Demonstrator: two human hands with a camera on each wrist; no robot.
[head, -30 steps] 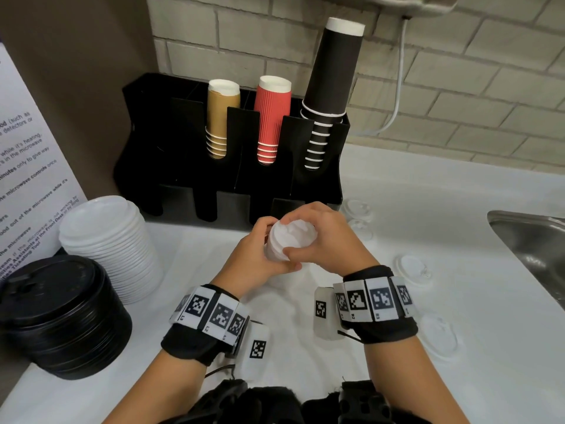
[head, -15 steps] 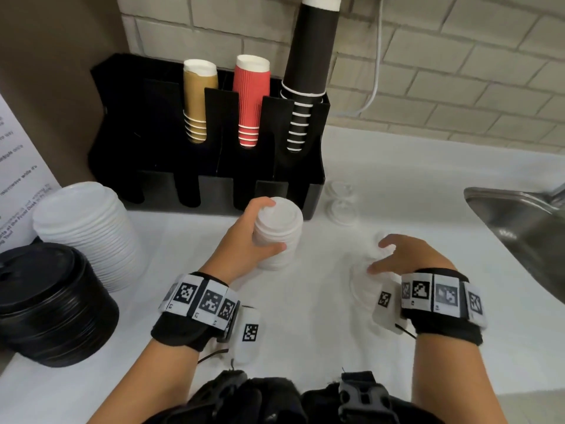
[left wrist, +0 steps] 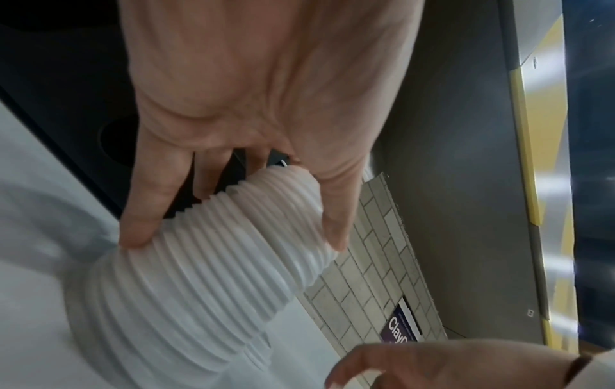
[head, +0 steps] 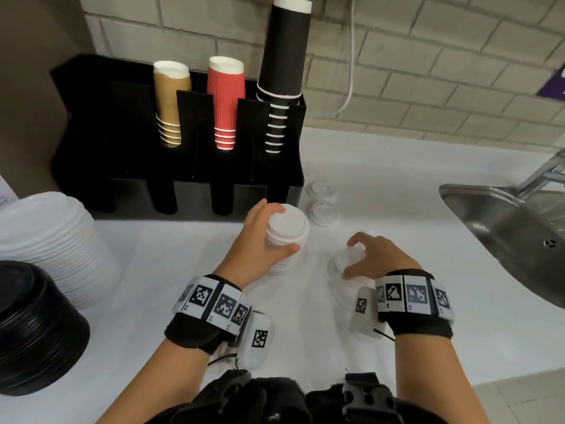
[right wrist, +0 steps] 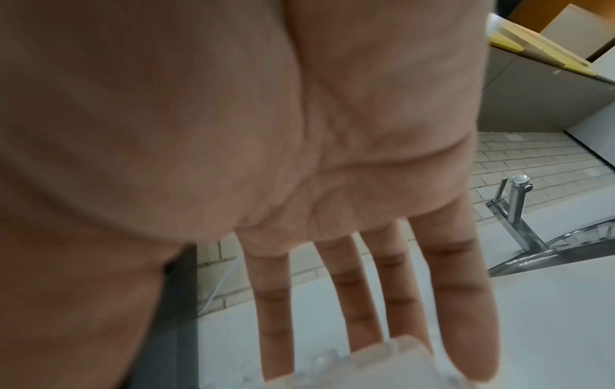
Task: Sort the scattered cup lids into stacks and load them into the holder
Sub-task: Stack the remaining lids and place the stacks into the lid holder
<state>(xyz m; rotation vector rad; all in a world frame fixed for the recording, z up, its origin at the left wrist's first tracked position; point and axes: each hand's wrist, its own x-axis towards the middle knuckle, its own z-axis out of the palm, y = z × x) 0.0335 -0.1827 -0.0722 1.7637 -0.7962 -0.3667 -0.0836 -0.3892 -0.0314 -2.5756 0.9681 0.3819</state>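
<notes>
My left hand [head: 284,229] grips a tall stack of small white lids [head: 287,240] that stands on the white counter [head: 171,270] in front of the black holder [head: 122,133]. The left wrist view shows its fingers and thumb [left wrist: 336,237] clasping the ribbed stack [left wrist: 199,276] near the top. To the right, my right hand [head: 350,258] arches over a single white lid [head: 339,263] on the counter, fingers past its far rim, thumb at its near rim. In the right wrist view that lid [right wrist: 332,365] lies against the fingertips [right wrist: 276,342].
Two loose lids [head: 322,191] [head: 324,212] lie beside the holder's right end. The holder carries brown, red and black cup stacks [head: 284,56]. Large white lids [head: 52,240] and black lids [head: 33,325] stand stacked at the left. A steel sink [head: 504,234] opens at the right.
My right hand let go of the stack and moved right and down onto a lid on the counter. My left hand keeps hold of the stack, now set down on the counter.
</notes>
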